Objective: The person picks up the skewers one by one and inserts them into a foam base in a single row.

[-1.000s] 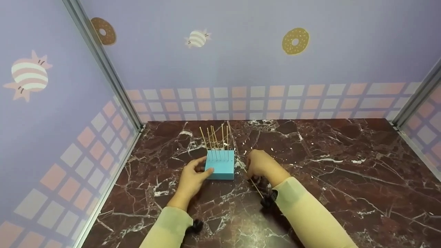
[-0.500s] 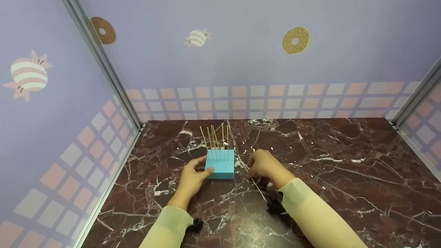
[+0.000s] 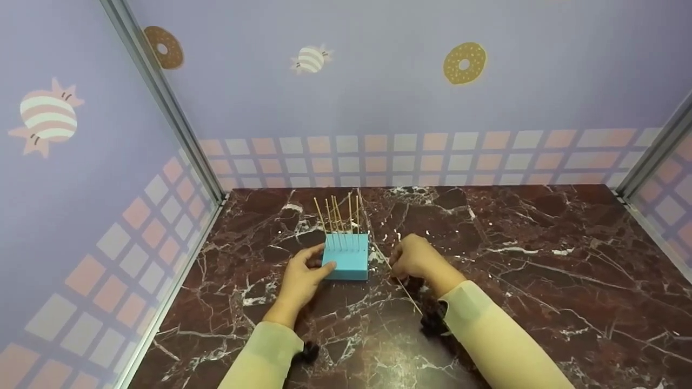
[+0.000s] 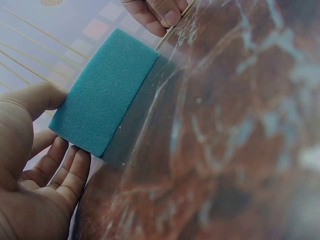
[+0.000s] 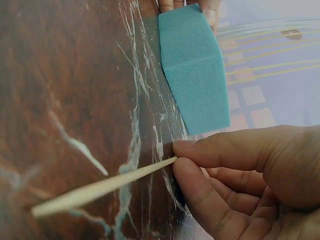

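Note:
A light-blue foam block [image 3: 345, 266] lies flat on the table in the head view, with several thin bamboo skewers [image 3: 350, 213] standing up from its far part. My left hand [image 3: 301, 276] grips its left side, thumb on top; in the left wrist view the fingers [image 4: 75, 175] curl at the block's lower corner. To the right of the block, my right hand [image 3: 419, 260] pinches another skewer [image 5: 100, 189] between thumb and index finger. That skewer slants low beside the block, one end pointing back toward my right sleeve. In the head view the fingertips partly hide it.
White specks and crumbs [image 3: 427, 233] are scattered on the dark red marbled table [image 3: 540, 302] behind and right of the block. A patterned purple wall [image 3: 378, 97] stands at the back, with another panel [image 3: 48, 216] at the left.
My right hand has shifted slightly to the right with the skewer, its near end moving right and toward me. The left hand and foam block have stayed in place.

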The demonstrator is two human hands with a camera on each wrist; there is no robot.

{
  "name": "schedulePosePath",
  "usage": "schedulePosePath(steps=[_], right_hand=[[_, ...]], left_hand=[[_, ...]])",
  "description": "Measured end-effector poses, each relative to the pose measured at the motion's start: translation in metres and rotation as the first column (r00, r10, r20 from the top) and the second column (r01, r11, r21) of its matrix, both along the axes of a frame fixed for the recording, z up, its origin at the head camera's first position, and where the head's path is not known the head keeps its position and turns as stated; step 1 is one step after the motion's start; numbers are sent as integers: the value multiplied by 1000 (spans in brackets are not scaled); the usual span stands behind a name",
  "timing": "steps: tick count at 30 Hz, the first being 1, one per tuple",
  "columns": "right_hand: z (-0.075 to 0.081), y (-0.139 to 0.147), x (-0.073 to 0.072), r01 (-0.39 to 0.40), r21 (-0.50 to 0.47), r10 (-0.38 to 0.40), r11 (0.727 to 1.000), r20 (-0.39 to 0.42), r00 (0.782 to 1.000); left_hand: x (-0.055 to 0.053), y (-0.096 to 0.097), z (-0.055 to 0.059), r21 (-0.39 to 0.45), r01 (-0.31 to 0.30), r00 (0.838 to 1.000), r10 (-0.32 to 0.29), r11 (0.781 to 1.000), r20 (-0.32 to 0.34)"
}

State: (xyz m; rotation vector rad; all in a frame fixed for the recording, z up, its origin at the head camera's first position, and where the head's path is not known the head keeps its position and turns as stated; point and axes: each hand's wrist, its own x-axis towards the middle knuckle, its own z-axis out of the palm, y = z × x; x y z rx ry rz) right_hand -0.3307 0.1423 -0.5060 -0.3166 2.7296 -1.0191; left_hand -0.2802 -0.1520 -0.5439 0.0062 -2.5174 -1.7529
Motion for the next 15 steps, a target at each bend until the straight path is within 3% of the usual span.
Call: schedulePosePath(steps=[15], right_hand=[[1,-2,-1,23,-23,-22,999,13,1000]], left_hand=[[3,-1,2,-2,18,1000,-18,1000,18]])
